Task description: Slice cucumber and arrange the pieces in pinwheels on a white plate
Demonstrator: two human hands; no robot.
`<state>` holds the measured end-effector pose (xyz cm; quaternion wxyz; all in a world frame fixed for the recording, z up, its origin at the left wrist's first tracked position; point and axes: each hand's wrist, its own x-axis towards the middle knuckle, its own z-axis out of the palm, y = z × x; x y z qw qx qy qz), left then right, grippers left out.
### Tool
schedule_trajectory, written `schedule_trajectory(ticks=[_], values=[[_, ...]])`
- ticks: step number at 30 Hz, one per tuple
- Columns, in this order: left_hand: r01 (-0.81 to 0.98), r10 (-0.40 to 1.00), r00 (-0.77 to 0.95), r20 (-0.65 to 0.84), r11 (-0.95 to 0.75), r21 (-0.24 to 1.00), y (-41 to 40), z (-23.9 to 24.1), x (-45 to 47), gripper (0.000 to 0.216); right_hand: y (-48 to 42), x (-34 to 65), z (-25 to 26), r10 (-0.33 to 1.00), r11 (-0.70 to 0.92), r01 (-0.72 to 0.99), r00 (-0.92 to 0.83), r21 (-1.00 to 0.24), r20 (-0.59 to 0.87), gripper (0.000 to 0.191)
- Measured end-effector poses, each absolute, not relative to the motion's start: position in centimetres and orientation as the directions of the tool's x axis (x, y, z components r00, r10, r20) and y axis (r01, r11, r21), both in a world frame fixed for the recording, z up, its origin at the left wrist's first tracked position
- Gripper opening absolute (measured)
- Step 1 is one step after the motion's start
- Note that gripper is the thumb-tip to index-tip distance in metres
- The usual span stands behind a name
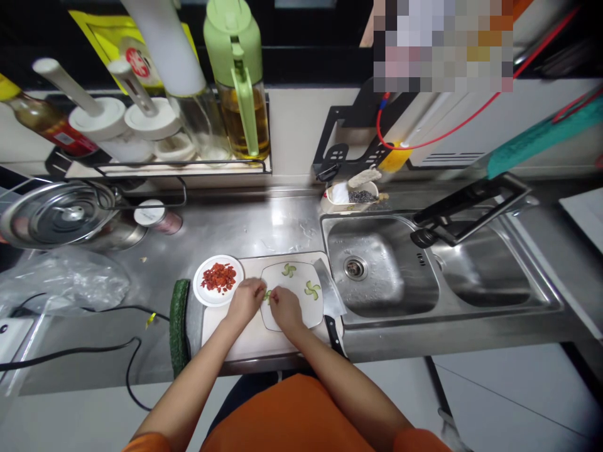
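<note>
A squarish white plate (301,309) lies on a pale cutting board (226,339). Two pinwheel shapes of thin cucumber slices rest on the plate, an upper cucumber pinwheel (289,270) and a right cucumber pinwheel (311,289). Over its left side, my left hand (247,301) and my right hand (286,311) meet with fingers pinched together. Between them some green cucumber slices (267,294) show, partly covered by the fingers. Whatever is inside either pinch is hidden. Left of my left hand, a round white plate (200,295) holds chopped red pieces (219,277).
A knife (332,295) lies at the board's right edge, beside a double sink (381,270). A whole cucumber (179,326) lies left of the board. Further left are a black cable (94,360), a plastic bag (66,282) and a lidded pot (61,216). Bottles crowd a rack (202,168) behind.
</note>
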<state>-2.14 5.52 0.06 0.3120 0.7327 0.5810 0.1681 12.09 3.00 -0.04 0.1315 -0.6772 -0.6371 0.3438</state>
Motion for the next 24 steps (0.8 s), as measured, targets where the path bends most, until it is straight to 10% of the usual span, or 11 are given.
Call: schedule_trajectory(ticks=[24], values=[[0.710,0.956,0.294,0.013,-0.228,0.666,4.6,-1.5,-3.4,0.014,2.3,12.8,0.3,0.944,0.001,0.842,-0.178,-0.540,-0.276,0.017]])
